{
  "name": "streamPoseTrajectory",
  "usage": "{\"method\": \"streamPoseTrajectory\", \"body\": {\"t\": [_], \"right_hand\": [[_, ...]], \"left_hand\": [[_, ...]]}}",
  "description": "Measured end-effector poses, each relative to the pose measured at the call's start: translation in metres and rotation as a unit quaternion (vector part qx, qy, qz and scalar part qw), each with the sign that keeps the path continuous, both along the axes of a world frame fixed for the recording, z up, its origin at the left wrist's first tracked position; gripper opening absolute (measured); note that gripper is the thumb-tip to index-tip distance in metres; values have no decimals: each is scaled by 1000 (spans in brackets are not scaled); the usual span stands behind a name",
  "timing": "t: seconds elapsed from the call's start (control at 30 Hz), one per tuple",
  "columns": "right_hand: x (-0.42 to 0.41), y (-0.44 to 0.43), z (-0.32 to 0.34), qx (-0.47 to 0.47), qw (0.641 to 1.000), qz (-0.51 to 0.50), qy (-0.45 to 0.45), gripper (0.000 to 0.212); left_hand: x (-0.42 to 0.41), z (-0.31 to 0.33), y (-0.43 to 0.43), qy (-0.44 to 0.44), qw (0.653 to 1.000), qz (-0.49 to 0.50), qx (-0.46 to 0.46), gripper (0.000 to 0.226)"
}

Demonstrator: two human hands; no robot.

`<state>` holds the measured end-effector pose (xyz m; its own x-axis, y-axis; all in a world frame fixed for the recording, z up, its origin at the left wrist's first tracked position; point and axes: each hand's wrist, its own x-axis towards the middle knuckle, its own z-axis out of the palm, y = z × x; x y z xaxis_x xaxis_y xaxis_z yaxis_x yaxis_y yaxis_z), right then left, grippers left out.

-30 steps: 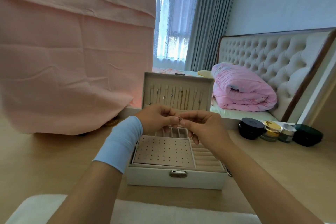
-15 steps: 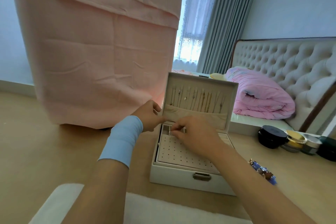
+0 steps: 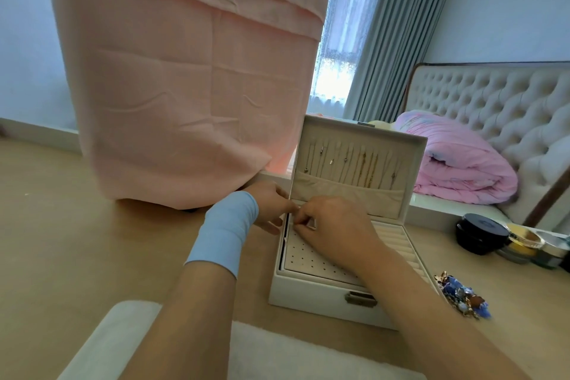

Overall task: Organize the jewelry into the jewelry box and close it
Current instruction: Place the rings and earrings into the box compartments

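A white jewelry box [image 3: 308,299] stands open on the wooden table [image 3: 77,241]. Its lid [image 3: 361,128] is upright, and several necklaces [image 3: 354,163] hang inside it. My left hand [image 3: 268,207], with a blue wristband, grips the box's back left corner beside the hinge. My right hand [image 3: 333,225] hovers over the back left of the perforated earring tray [image 3: 308,259]. Its fingertips pinch a small piece of jewelry that is too small to make out. Ring rolls [image 3: 401,244] fill the tray's right side. A heap of blue and gold jewelry [image 3: 462,296] lies on the table right of the box.
A pink cloth [image 3: 185,86] hangs over something behind the box on the left. A black jar [image 3: 481,233] and a gold tin [image 3: 524,241] sit at the far right. A white cushion [image 3: 277,355] lies at the near edge. A bed with a pink quilt [image 3: 456,163] stands behind.
Both hands came down from in front of the lid, where they held a ring together. The left hand went to the box's left corner and the right hand to the tray.
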<state>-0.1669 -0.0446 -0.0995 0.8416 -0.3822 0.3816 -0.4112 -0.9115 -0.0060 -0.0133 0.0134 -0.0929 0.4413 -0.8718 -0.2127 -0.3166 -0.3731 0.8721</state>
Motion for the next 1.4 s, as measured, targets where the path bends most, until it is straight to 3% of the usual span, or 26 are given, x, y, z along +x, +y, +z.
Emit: {"method": "streamPoseTrajectory", "body": {"t": [0.13, 0.33, 0.43, 0.53, 0.67, 0.73, 0.87, 1.0, 1.17, 1.4], "right_hand": [[-5, -2, 9, 50, 997, 3, 55, 20], [-26, -16, 13, 144, 989, -25, 34, 23], [-40, -24, 15, 161, 986, -36, 29, 22], [-59, -32, 20, 167, 985, -44, 29, 19], [-96, -56, 30, 179, 981, -69, 7, 17], [-122, -71, 32, 194, 977, -86, -10, 16], [-171, -98, 27, 233, 963, -132, -13, 14], [-198, -119, 21, 280, 947, -150, 44, 17], [-207, -126, 12, 329, 929, -149, 81, 9], [-205, -133, 4, 335, 924, -152, 104, 7]], "left_hand": [[2, -4, -1, 1, 1000, 12, -15, 41], [-9, -5, -5, -20, 1000, 9, -12, 49], [-13, 6, -5, -192, 980, 51, 10, 60], [-31, 24, -3, -324, 940, 95, -51, 41], [-79, 36, -7, -312, 935, -1, -168, 20], [-106, 29, -14, -321, 931, -79, -155, 16], [-151, 10, -36, -374, 906, -179, -83, 31], [-178, 0, -60, -396, 895, -201, -41, 38], [-193, 4, -85, -438, 879, -186, 8, 29], [-197, 3, -99, -407, 895, -177, -54, 17]]}}
